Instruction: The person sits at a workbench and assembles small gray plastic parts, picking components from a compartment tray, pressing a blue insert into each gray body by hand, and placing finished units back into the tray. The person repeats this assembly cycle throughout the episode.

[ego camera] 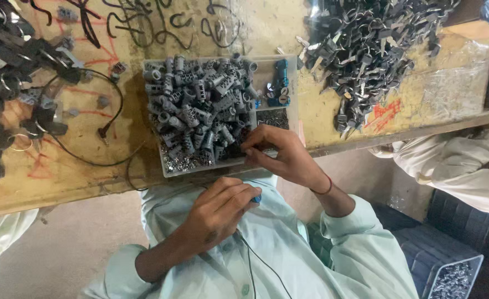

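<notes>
Head view, looking down at a person in a pale green shirt seated against a worn yellow tabletop marked with red and black scribbles.

A shallow clear tray sits at the near edge of the tabletop. Its large compartment is heaped with small grey cylinders. A narrow side compartment holds a few blue cylinders and, below them, tiny metal bits.

The right hand reaches into the near right corner of the tray, fingertips pinched together among the grey cylinders; what they grip, if anything, is too small to tell.

The left hand rests just below the tabletop edge, in front of the chest, fingers curled tight around a small blue part that peeks out by the thumb. The two hands are near each other but not touching.

A thin black wire loops across the tabletop to the left of the tray. A pile of dark metal keys lies at the upper right. Another person's pale sleeve shows at the right edge.
</notes>
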